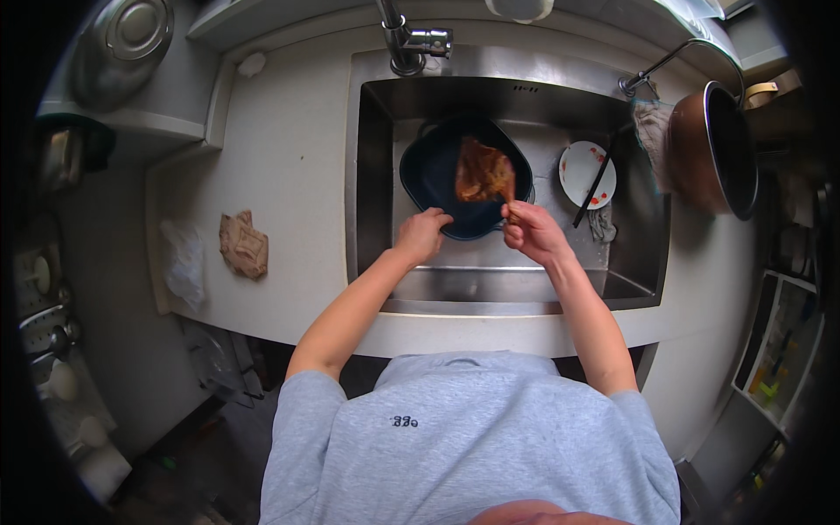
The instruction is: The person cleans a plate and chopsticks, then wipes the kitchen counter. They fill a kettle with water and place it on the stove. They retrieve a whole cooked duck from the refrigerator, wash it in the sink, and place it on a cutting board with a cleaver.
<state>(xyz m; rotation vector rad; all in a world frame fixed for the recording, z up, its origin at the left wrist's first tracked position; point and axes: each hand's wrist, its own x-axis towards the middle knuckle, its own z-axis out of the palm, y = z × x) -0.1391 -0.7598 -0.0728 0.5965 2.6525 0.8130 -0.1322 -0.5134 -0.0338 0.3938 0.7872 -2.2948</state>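
A brown piece of meat on the bone, seemingly a cured or cooked poultry leg (484, 172), hangs over a dark blue basin (426, 164). My right hand (535, 230) pinches its thin bone end near the basin's lower right rim. With fingers at the lower left rim, my left hand (422, 235) holds the basin. The basin rests inside a stainless steel sink (453, 285). Whether the meat touches the basin's inside cannot be told.
Right of the basin, a floral white plate (581, 174) bears dark chopsticks (594, 187), beside a grey cloth (602, 224). A chrome faucet (403, 49) rises behind. A brown pot (705, 151) stands at right; a crumpled brown bag (243, 244) and clear plastic bag (184, 262) lie left.
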